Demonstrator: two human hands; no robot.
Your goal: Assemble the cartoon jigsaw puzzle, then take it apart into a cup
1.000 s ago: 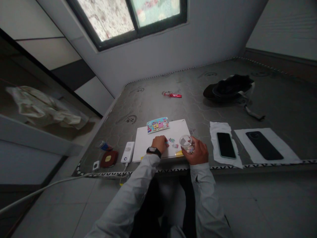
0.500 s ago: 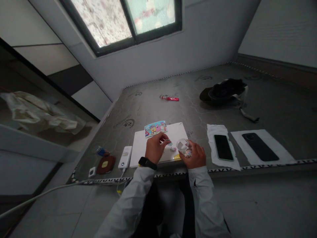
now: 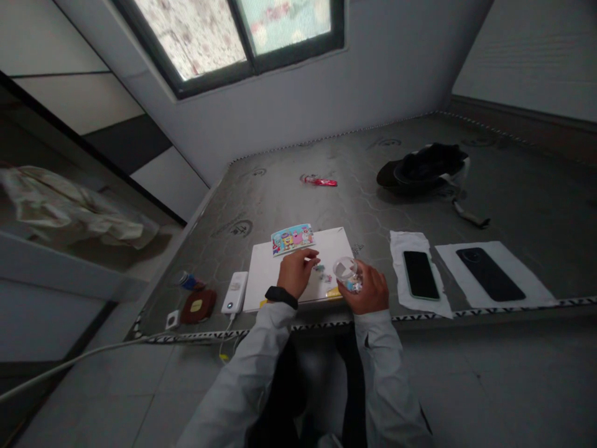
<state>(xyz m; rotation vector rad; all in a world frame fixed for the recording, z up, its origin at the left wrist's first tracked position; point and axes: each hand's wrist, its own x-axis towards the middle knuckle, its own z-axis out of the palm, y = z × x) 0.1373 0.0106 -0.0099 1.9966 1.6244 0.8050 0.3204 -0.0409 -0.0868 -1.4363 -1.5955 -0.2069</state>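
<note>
A white board [image 3: 280, 274] lies on the grey mattress in front of me, with a colourful cartoon picture card [image 3: 292, 238] at its far edge. A few small coloured puzzle pieces [image 3: 323, 274] lie on the board. My right hand [image 3: 368, 291] is wrapped round a small clear cup [image 3: 346, 271] with bits inside, at the board's right edge. My left hand [image 3: 295, 272], with a black watch on the wrist, rests on the board with thumb and fingers pinched just left of the pieces; what it pinches is too small to make out.
Two dark phones [image 3: 420, 274] [image 3: 489, 282] lie on white sheets to the right. A black cap [image 3: 422, 168] and a red wrapper [image 3: 321, 182] sit farther back. A white power bank [image 3: 234, 292], a brown round case [image 3: 198, 307] and a cable lie left.
My left hand lifted off the board half a second ago and has come back down beside the loose pieces. The right hand keeps hold of the cup.
</note>
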